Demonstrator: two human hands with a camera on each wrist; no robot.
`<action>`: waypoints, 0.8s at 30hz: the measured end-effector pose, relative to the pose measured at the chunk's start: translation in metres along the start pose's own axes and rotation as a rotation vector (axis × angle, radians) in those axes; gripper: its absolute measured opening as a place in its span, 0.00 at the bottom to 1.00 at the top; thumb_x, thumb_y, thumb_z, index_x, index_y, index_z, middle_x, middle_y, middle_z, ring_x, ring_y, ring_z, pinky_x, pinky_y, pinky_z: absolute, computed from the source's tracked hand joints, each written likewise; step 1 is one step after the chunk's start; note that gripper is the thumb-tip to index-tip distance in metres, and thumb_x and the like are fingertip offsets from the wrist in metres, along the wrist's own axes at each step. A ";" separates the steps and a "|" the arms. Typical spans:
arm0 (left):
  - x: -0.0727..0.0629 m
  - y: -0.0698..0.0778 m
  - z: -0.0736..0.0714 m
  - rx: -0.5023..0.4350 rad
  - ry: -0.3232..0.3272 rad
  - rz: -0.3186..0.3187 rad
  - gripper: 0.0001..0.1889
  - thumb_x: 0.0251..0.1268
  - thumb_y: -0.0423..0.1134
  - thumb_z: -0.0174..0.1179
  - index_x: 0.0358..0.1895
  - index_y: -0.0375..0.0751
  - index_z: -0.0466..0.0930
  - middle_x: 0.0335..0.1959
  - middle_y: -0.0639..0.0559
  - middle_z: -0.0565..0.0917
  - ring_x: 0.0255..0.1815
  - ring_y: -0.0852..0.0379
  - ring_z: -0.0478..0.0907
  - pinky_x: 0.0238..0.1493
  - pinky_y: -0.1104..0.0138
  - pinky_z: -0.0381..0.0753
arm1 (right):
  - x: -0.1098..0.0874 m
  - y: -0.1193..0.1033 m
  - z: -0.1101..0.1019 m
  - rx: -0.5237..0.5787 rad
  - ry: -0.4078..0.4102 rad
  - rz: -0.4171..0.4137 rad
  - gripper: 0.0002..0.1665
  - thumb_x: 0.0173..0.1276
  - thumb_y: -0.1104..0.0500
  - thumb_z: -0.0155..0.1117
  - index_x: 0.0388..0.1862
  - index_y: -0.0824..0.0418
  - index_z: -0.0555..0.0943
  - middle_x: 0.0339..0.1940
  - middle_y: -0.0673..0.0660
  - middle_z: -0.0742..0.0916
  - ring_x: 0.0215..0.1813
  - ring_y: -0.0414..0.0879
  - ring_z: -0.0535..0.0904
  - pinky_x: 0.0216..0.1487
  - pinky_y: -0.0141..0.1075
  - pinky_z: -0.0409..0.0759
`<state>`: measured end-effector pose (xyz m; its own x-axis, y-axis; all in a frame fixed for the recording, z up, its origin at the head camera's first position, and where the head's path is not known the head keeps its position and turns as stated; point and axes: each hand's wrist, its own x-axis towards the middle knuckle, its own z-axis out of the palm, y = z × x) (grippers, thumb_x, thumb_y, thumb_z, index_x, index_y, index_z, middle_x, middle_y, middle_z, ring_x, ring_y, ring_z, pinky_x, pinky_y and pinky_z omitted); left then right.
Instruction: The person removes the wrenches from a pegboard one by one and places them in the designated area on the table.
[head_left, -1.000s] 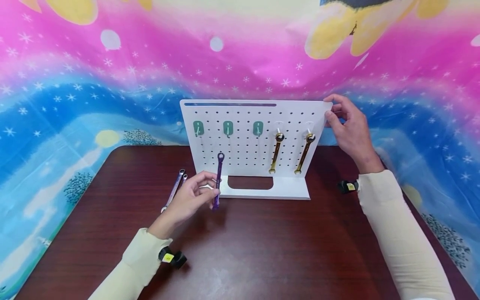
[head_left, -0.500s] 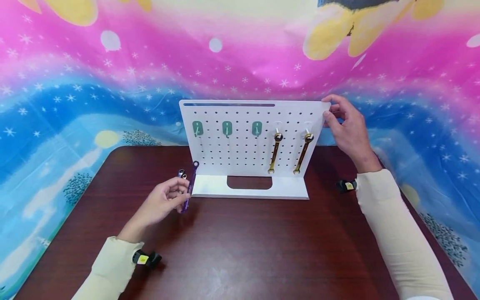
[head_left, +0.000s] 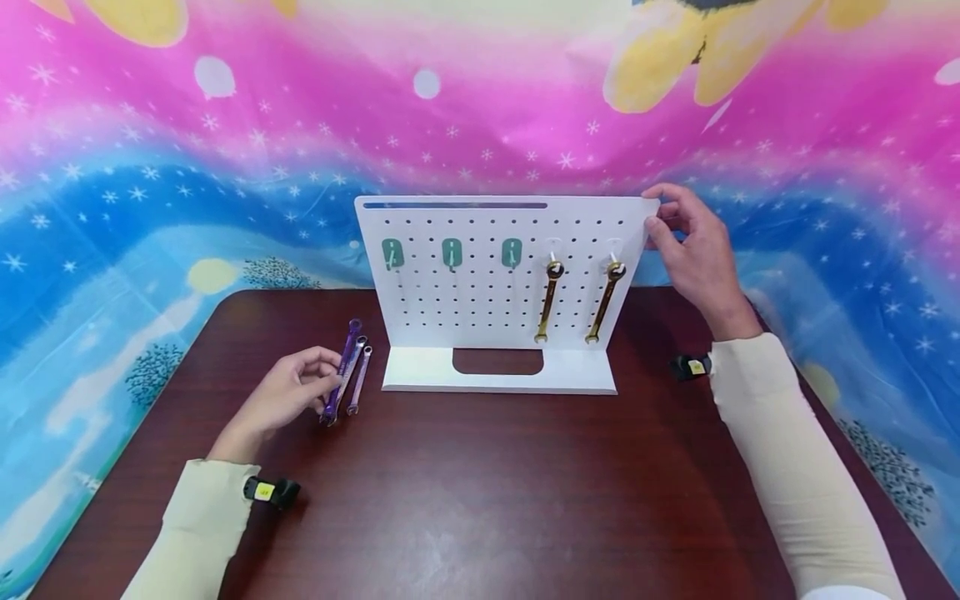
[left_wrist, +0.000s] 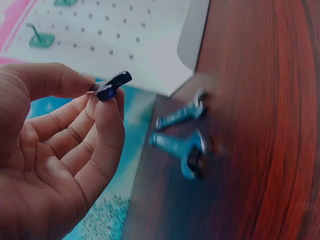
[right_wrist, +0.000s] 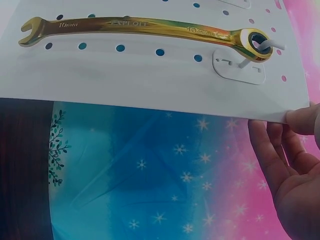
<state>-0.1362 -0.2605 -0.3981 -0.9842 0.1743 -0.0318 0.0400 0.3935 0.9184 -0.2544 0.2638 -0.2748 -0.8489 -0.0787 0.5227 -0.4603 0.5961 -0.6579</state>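
My left hand [head_left: 288, 390] pinches a purple combination wrench [head_left: 350, 343] between thumb and fingers, tilted over the left of the table. Beside it lie two shiny wrenches, a silvery one [head_left: 349, 367] and a shorter one [head_left: 362, 375]. In the left wrist view the purple wrench's open end [left_wrist: 114, 86] points toward the camera. My right hand [head_left: 693, 250] holds the upper right corner of a white pegboard [head_left: 427, 292], thumb in front and fingers behind. Near that hand hangs a gold wrench [right_wrist: 135, 27] marked 10mm, its ring on a white hook [right_wrist: 240, 70].
A second gold wrench [head_left: 548, 304] hangs on the pegboard. Three green hooks, among them the middle one [head_left: 452, 253], carry nothing. The board stands on a white base [head_left: 498, 383] on a dark wooden table [head_left: 480, 483]. A printed cloth [head_left: 300, 125] hangs behind.
My left hand has moved left with the purple wrench, from in front of the pegboard to beside the two loose wrenches. My right hand stays at the board's corner.
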 end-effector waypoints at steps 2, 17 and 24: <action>0.000 -0.006 -0.004 0.002 0.011 -0.012 0.16 0.72 0.28 0.61 0.57 0.22 0.72 0.39 0.31 0.80 0.29 0.51 0.79 0.27 0.62 0.84 | 0.000 0.000 0.001 0.000 -0.001 0.000 0.23 0.80 0.58 0.58 0.72 0.50 0.75 0.48 0.57 0.82 0.48 0.45 0.81 0.49 0.33 0.85; 0.015 -0.031 -0.026 0.082 -0.043 -0.082 0.13 0.74 0.29 0.59 0.53 0.22 0.73 0.30 0.43 0.79 0.25 0.51 0.76 0.27 0.60 0.85 | 0.000 0.000 0.002 -0.002 0.009 0.000 0.23 0.81 0.58 0.58 0.72 0.52 0.75 0.47 0.57 0.82 0.49 0.45 0.81 0.47 0.29 0.84; 0.024 -0.032 -0.034 0.099 -0.123 -0.118 0.14 0.74 0.30 0.59 0.54 0.23 0.71 0.29 0.44 0.79 0.24 0.48 0.77 0.27 0.58 0.86 | 0.000 0.000 0.002 -0.008 0.009 0.000 0.23 0.80 0.58 0.59 0.72 0.52 0.75 0.48 0.58 0.82 0.50 0.46 0.81 0.49 0.32 0.85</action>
<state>-0.1672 -0.2992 -0.4151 -0.9547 0.2285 -0.1905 -0.0517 0.5032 0.8626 -0.2547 0.2626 -0.2757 -0.8464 -0.0718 0.5276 -0.4584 0.6024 -0.6534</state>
